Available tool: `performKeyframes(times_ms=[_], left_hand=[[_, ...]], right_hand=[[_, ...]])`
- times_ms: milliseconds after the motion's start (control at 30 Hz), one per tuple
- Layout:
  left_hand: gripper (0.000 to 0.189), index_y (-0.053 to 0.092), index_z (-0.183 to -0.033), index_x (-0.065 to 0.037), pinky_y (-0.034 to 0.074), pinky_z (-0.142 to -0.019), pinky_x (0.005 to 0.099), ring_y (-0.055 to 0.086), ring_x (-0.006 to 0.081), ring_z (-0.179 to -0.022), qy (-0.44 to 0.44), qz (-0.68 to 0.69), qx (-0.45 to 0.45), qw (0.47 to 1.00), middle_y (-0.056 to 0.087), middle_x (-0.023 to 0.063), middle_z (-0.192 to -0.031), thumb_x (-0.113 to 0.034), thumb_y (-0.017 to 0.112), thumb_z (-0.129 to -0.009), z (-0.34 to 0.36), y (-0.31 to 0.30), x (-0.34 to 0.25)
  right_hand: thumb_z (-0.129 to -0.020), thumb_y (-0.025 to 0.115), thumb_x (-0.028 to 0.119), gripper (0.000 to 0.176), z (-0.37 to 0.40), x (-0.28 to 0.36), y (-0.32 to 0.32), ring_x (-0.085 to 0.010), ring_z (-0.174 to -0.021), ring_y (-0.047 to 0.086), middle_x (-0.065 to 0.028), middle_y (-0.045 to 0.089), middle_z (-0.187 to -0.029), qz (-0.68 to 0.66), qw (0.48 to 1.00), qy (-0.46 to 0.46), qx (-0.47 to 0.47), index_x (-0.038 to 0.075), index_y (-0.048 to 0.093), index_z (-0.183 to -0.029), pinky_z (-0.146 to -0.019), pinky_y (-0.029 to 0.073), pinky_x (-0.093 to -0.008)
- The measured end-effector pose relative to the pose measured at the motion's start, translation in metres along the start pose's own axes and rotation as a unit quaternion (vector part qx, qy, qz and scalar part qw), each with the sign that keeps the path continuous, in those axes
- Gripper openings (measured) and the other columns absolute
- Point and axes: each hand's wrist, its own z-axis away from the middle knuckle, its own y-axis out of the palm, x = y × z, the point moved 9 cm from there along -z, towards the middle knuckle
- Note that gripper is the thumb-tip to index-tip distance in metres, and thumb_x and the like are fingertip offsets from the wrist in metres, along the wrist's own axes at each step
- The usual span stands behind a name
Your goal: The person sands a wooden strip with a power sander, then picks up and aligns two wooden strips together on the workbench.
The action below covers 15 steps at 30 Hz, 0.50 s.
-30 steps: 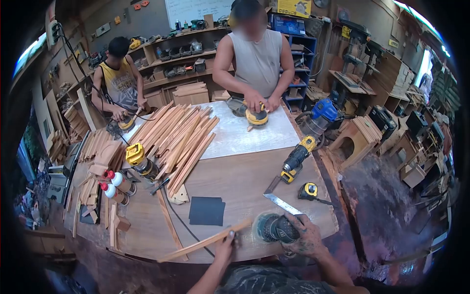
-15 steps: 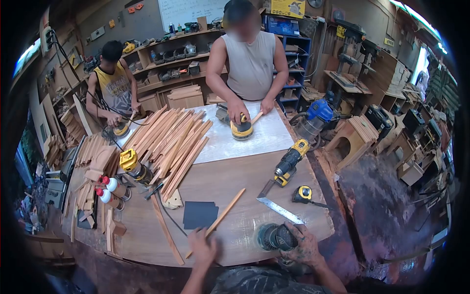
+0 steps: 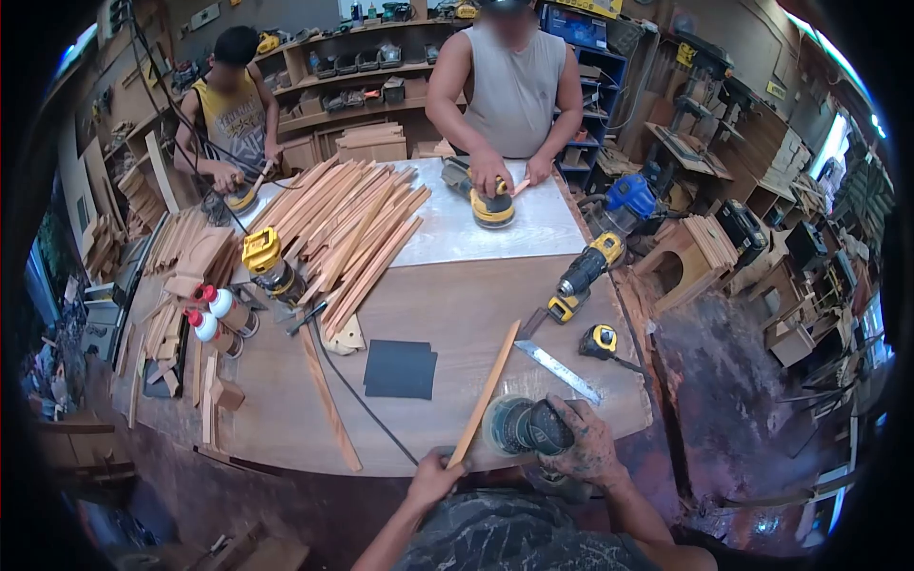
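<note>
My left hand [image 3: 437, 476] is closed on the near end of a narrow wooden strip [image 3: 489, 388], whose far end points toward the carpenter's square [image 3: 558, 369]. Dusty on its back, my right hand [image 3: 585, 445] grips a dark green orbital sander [image 3: 522, 424] at the table's near edge. The sander's round pad faces left, close beside the strip. Two dark sandpaper sheets [image 3: 400, 369] lie left of the strip. A black cord [image 3: 354, 385] runs across the tabletop toward my left hand.
Across the table [image 3: 447, 295], a person in a sleeveless shirt [image 3: 515, 90] works a yellow sander [image 3: 492, 209]; another person [image 3: 231, 119] sands at far left. A pile of strips [image 3: 347, 224], a router [image 3: 271, 265], glue bottles [image 3: 225, 314], a drill [image 3: 587, 276] and a tape measure [image 3: 600, 341] lie around.
My left hand has taken hold of the wooden strip and moved it right, beside the sander. The view has shifted, so the table sits higher in it. My right hand stays on the sander.
</note>
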Motion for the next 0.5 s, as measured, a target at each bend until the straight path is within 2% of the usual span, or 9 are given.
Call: performKeyframes(times_ms=[33, 67, 167, 267, 300, 367, 467, 500], left_hand=[[0.041, 0.063, -0.112, 0.008, 0.052, -0.057, 0.0335, 0.065, 0.0172, -0.065, 0.0, 0.111, 0.031, 0.993, 0.067, 0.0078, -0.08, -0.029, 0.073, -0.097, -0.011, 0.015, 0.006], [0.037, 0.063, -0.113, 0.008, 0.05, -0.055, 0.03, 0.062, 0.014, -0.063, 0.001, 0.221, 0.06, 0.973, 0.066, 0.0065, -0.08, -0.027, 0.07, -0.101, -0.028, 0.028, 0.014], [0.03, 0.065, -0.109, 0.006, 0.048, -0.056, 0.0276, 0.062, 0.0143, -0.062, 0.069, 0.184, -0.026, 0.98, 0.067, 0.0075, -0.081, -0.024, 0.066, -0.105, -0.066, 0.037, 0.04], [0.034, 0.069, -0.104, 0.004, 0.048, -0.059, 0.0322, 0.063, 0.017, -0.064, 0.061, 0.267, -0.049, 0.96, 0.068, 0.0087, -0.077, -0.03, 0.068, -0.103, -0.028, 0.032, 0.024], [0.036, 0.069, -0.104, 0.004, 0.049, -0.061, 0.034, 0.063, 0.0181, -0.065, 0.079, 0.164, -0.085, 0.98, 0.068, 0.0097, -0.077, -0.032, 0.069, -0.102, -0.013, 0.021, 0.024], [0.039, 0.07, -0.104, 0.003, 0.051, -0.064, 0.0374, 0.065, 0.0203, -0.067, 0.117, -0.047, -0.154, 0.98, 0.069, 0.0115, -0.076, -0.035, 0.071, -0.099, 0.011, -0.005, 0.029], [0.044, 0.069, -0.111, 0.003, 0.052, -0.067, 0.0402, 0.066, 0.0221, -0.07, 0.075, -0.03, -0.173, 0.982, 0.069, 0.0143, -0.075, -0.038, 0.075, -0.095, 0.029, -0.017, 0.062], [0.043, 0.069, -0.113, 0.002, 0.054, -0.07, 0.0401, 0.067, 0.0231, -0.072, 0.056, -0.03, -0.153, 0.986, 0.071, 0.0159, -0.079, -0.037, 0.073, -0.096, 0.029, -0.018, 0.076]], right_hand=[[-0.061, 0.094, 0.022, 0.098, 0.002, 0.002, 0.001, -0.0376, -0.11, 0.069, -0.0172, 0.064, -0.124, -0.001, 1.0, 0.01, 0.004, 0.01, 0.053, -0.149, -0.093, 0.058, -0.0446], [-0.062, 0.093, 0.024, 0.097, 0.006, 0.002, 0.001, -0.0366, -0.11, 0.069, -0.0164, 0.063, -0.125, -0.003, 1.0, 0.025, 0.001, 0.013, 0.053, -0.15, -0.093, 0.058, -0.0442], [-0.064, 0.092, 0.028, 0.096, 0.017, -0.001, -0.005, -0.0345, -0.11, 0.07, -0.0149, 0.062, -0.128, -0.003, 0.998, 0.064, -0.023, 0.016, 0.054, -0.151, -0.092, 0.059, -0.0433], [-0.063, 0.093, 0.028, 0.096, 0.029, -0.004, -0.011, -0.0344, -0.113, 0.069, -0.0148, 0.062, -0.129, 0.013, 0.995, 0.084, -0.049, 0.016, 0.054, -0.15, -0.094, 0.059, -0.0437], [-0.063, 0.093, 0.028, 0.096, 0.032, -0.004, -0.012, -0.0345, -0.114, 0.069, -0.0148, 0.062, -0.13, 0.023, 0.994, 0.087, -0.055, 0.016, 0.054, -0.15, -0.095, 0.058, -0.0441], [-0.063, 0.093, 0.029, 0.096, 0.036, -0.006, -0.011, -0.0348, -0.114, 0.068, -0.0148, 0.061, -0.13, 0.034, 0.993, 0.092, -0.06, 0.016, 0.054, -0.15, -0.095, 0.058, -0.0448], [-0.064, 0.093, 0.029, 0.098, 0.044, -0.006, 0.002, -0.0358, -0.115, 0.068, -0.0149, 0.061, -0.13, 0.028, 0.994, 0.101, -0.044, 0.018, 0.052, -0.152, -0.095, 0.058, -0.0456], [-0.064, 0.093, 0.03, 0.099, 0.043, 0.001, 0.007, -0.0363, -0.115, 0.068, -0.015, 0.061, -0.13, 0.021, 0.994, 0.103, -0.033, 0.018, 0.051, -0.153, -0.095, 0.058, -0.0457]])
